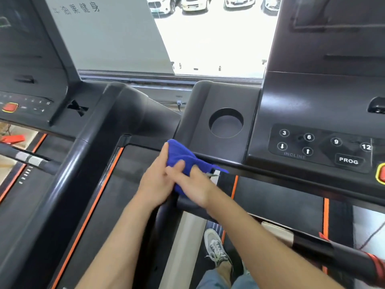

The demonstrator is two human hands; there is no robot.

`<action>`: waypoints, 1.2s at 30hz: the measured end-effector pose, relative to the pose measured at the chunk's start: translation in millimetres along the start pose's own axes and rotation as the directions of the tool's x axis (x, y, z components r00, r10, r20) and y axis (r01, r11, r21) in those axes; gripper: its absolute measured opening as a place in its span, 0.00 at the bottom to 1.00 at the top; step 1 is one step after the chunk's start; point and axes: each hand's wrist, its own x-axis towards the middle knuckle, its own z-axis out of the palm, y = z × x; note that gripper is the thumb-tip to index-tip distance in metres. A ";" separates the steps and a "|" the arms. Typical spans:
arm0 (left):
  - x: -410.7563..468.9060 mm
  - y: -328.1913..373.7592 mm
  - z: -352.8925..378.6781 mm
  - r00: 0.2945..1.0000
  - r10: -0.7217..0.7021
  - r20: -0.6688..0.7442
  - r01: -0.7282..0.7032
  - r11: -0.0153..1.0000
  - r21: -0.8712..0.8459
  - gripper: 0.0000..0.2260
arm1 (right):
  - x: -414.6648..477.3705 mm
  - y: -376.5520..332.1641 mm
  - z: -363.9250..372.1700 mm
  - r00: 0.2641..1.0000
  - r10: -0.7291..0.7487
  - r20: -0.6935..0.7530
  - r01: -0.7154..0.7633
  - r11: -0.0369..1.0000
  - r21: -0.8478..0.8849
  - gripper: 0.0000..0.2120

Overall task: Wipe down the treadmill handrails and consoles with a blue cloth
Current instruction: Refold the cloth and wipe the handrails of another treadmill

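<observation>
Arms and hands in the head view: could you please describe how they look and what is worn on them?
Both forearms are bare up to the frame's edge, no sleeves visible. The left hand and right hand wear no gloves; no watch, bracelet or ring shows. The fingers are slightly blurred.

A gym: two treadmills' consoles (316, 142) side by side before a window (216, 38).

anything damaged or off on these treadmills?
Yes: black tape in an X is stuck on the left treadmill's console, at a spot matching the right console's open cup holder, so it looks like a patch. Red tape wraps the handrail at lower right. Both hands hold the blue cloth.
</observation>
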 end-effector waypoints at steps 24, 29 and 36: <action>127.8 49.0 8.5 0.982 0.188 0.004 -0.185 0.965 0.187 0.23 | 4.0 -13.8 -43.1 0.668 -0.650 -0.361 0.322 0.690 -0.648 0.27; 73.9 28.6 4.9 0.990 -0.120 -0.069 0.125 0.990 0.062 0.16 | 32.4 -16.0 -24.8 0.680 -0.696 -0.229 0.247 0.512 -0.823 0.28; 161.6 58.9 -1.7 0.996 -0.074 -0.046 0.069 0.993 -0.096 0.19 | 100.1 -74.8 -87.1 0.725 -0.669 -0.165 0.115 0.354 -0.928 0.28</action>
